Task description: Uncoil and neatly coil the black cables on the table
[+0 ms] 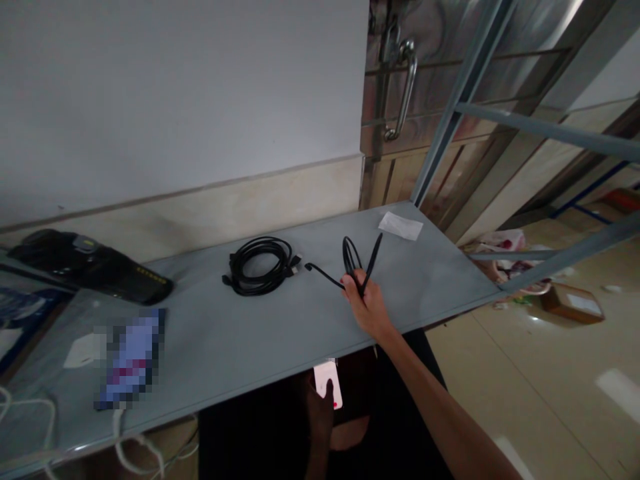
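Observation:
My right hand point(369, 308) is closed around a looped black cable point(347, 252), just above the grey shelf top point(295, 337). One free end of that cable points left and another stretch sticks up to the right. Below the shelf's front edge, in shadow, my left hand point(321, 412) grips a phone point(326, 383) with a bright screen, its thumb lying over the display. To the left of my right hand, a coiled black cable point(249, 288) rests on the shelf, its plugs showing on the coil's right side.
A white paper slip point(401, 227) lies near the far right corner. On the left are a black handheld device point(95, 267), a blurred blue packet point(133, 357) and white cords point(120, 433). A metal frame post point(457, 113) rises at right; a cardboard box point(573, 303) sits on the floor.

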Action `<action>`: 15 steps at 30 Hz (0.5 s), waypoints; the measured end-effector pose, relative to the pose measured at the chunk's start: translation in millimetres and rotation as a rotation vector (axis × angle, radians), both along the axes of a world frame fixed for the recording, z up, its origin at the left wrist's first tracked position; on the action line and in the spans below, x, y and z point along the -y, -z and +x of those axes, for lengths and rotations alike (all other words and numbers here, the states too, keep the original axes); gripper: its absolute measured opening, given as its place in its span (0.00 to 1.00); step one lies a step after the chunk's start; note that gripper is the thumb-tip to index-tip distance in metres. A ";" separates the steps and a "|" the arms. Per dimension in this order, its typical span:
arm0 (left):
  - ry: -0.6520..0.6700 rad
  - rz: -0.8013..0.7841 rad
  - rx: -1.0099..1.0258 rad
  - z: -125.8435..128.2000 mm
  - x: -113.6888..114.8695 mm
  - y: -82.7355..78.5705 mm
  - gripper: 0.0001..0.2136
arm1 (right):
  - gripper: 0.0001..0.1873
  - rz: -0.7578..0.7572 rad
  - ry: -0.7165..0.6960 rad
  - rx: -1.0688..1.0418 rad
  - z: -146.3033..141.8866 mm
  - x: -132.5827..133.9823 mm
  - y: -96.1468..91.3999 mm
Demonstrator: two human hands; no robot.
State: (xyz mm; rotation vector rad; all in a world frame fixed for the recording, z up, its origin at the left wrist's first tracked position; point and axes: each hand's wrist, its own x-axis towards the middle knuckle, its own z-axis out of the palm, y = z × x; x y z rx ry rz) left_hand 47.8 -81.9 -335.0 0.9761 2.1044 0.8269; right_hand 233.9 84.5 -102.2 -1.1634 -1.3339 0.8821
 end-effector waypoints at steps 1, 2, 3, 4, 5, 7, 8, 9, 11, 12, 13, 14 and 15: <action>-0.018 0.013 0.008 -0.1 -3.3 0.4 0.24 | 0.23 0.001 -0.001 0.006 0.0 0.2 -0.2; -0.034 0.024 0.017 -0.3 -6.9 0.5 0.24 | 0.23 0.001 -0.002 0.015 0.1 0.3 -0.3; -0.045 0.033 0.025 -0.5 -10.6 0.4 0.24 | 0.24 0.000 -0.001 0.024 0.2 0.5 -0.2; -0.048 0.047 0.026 -0.8 -14.2 0.4 0.24 | 0.24 -0.003 0.002 0.034 0.3 0.6 -0.1; -0.046 0.061 0.024 -0.9 -17.5 0.6 0.25 | 0.25 -0.008 0.006 0.045 0.4 0.7 0.0; -0.044 0.090 0.011 -0.9 -23.1 1.8 0.26 | 0.25 -0.017 0.015 0.071 0.6 1.0 -0.2; -0.043 0.105 0.005 -0.7 -25.2 2.8 0.26 | 0.26 -0.019 0.019 0.082 0.7 1.1 -0.8; -0.043 0.117 0.001 -0.4 -26.9 3.9 0.27 | 0.26 -0.019 0.021 0.093 0.7 1.2 -1.7; -0.051 0.134 -0.002 0.0 -28.9 6.1 0.28 | 0.26 -0.018 0.022 0.113 0.7 1.4 -4.3; -0.056 0.137 -0.005 0.0 -29.0 6.9 0.28 | 0.27 -0.016 0.024 0.122 0.6 1.5 -5.9; -0.058 0.139 -0.011 0.0 -28.6 7.4 0.27 | 0.27 -0.015 0.025 0.131 0.6 1.7 -7.4; -0.058 0.140 -0.021 -0.1 -27.5 7.5 0.27 | 0.27 -0.016 0.026 0.136 0.5 1.9 -8.8; -0.057 0.139 -0.030 -0.1 -25.8 7.1 0.26 | 0.27 -0.017 0.025 0.139 0.5 2.1 -10.0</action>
